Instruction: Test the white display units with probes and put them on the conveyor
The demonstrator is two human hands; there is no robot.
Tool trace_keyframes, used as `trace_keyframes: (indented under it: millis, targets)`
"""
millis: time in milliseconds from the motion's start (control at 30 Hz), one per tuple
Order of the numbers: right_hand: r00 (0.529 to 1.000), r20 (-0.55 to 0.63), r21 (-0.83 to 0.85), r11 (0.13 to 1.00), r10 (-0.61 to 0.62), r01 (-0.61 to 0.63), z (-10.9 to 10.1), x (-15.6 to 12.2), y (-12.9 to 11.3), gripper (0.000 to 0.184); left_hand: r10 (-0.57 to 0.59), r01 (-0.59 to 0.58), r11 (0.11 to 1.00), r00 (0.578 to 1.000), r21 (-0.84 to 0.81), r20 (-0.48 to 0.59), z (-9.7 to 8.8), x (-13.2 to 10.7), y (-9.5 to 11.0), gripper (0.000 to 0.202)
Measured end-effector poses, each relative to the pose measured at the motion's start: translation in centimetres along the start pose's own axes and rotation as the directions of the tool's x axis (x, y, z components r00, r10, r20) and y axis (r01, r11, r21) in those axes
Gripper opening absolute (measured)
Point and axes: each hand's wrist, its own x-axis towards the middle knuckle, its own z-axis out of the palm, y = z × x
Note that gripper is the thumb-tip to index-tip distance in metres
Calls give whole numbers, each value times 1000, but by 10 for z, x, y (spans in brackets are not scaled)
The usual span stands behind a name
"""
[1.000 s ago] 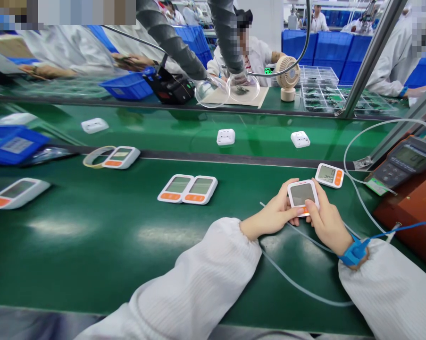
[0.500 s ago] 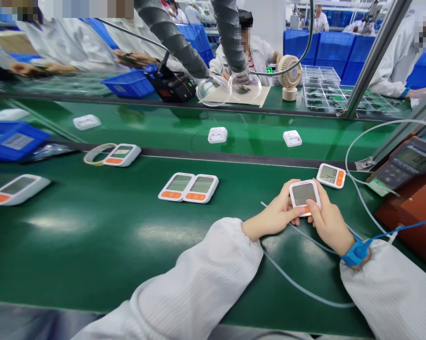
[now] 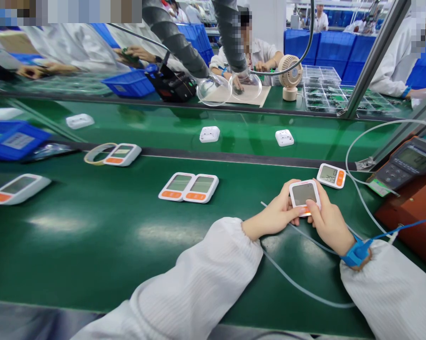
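Between both hands I hold a white blood pressure monitor [image 3: 304,194] with a grey screen and an orange button strip. My left hand [image 3: 274,212] is closed on its left side, the thumb near the orange strip. My right hand [image 3: 329,219], with a blue wrist strap [image 3: 356,252], grips the other side, its thumb pressed on the lower front. Just beyond lies a second monitor [image 3: 331,176] showing digits. Under my hands runs a clear tube [image 3: 297,283]. Two more monitors [image 3: 188,187] lie side by side left of my hands.
A handheld meter [image 3: 411,163] rests on an orange-brown case [image 3: 411,212] at right. White casings [image 3: 210,134] sit on the green belt behind the bench edge. Farther left are another monitor [image 3: 18,189], a tape roll [image 3: 99,153] and a blue bin [image 3: 16,139]. Co-workers sit beyond a small fan [image 3: 289,78].
The white casings on the belt have shifted a little left. Across the belt, a co-worker's hands have moved. My hands and the monitor between them look the same.
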Motion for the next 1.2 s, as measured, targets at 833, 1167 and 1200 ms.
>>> trace_keyframes:
  millis: [833, 1167, 1200]
  targets:
    - [1000, 11, -16, 1000, 0, 0, -1, 1, -1, 64, 0, 0, 1000, 1000, 11, -1, 0, 2, -2, 73]
    - [998, 38, -17, 999, 44, -44, -1, 1, -2, 66, 13, -13, 1000, 1000, 7, 15, -1, 2, -3, 73]
    - [998, 44, -16, 999, 53, -52, -1, 1, -3, 67, 18, -18, 1000, 1000, 3, 18, -1, 2, -3, 73]
